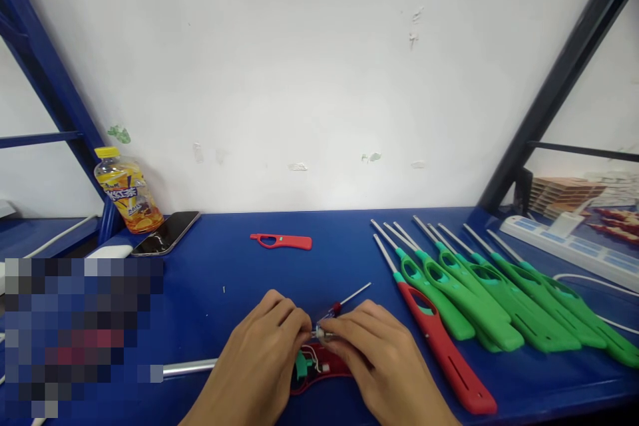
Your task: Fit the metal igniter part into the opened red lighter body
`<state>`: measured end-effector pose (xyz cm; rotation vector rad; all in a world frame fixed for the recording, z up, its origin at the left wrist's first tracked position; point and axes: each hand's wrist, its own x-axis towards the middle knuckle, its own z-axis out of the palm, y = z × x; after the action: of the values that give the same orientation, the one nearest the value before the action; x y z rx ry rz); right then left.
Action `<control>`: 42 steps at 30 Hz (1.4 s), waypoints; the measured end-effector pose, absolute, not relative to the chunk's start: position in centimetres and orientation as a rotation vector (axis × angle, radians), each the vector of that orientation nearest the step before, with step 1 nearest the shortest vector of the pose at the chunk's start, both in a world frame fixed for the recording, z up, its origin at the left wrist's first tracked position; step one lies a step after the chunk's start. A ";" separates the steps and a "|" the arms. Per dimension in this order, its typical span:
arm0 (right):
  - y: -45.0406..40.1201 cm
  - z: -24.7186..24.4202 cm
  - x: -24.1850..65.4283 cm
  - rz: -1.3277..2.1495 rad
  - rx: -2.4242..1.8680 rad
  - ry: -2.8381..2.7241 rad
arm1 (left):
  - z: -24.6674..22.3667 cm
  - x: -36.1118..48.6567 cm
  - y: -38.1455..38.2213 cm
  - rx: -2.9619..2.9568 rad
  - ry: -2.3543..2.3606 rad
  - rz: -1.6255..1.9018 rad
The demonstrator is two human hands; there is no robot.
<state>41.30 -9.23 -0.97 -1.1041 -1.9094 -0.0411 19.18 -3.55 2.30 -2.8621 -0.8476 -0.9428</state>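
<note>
My left hand (262, 353) and my right hand (377, 353) meet at the fingertips, both closed, over an opened red lighter handle (342, 366). Between the fingers of my right hand is a small white and metal part (320, 332). The left fingertips touch its other side; whether they grip it or something thin at its end I cannot tell. A green trigger piece (302, 366) and white wire (313, 354) show inside the handle. The lighter's metal tube (190, 367) points left, under my left wrist. Just behind the hands lies a screwdriver (344, 303), its handle partly hidden.
A red handle half (284, 241) lies farther back. To the right are several green lighters (504, 293) and a red lighter (446, 346). A power strip (569, 249) sits at far right. At left stand a drink bottle (128, 193) and a phone (167, 233).
</note>
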 end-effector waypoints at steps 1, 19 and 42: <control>-9.2 -1.0 41.3 -0.042 -1.098 -1.912 | 2.4 19.2 -3.6 -2.865 -0.838 -0.943; -9.4 -0.7 41.4 -0.060 -1.143 -1.928 | 3.4 18.0 -3.1 -2.954 -0.963 -0.862; -10.3 -0.7 43.0 -0.070 -1.241 -2.061 | 2.3 17.0 -5.3 -3.033 -1.333 -0.284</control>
<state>43.04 -10.35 -0.68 -1.2414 -2.0605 -0.0701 16.96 -5.25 2.34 -3.0331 -1.3329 -0.2843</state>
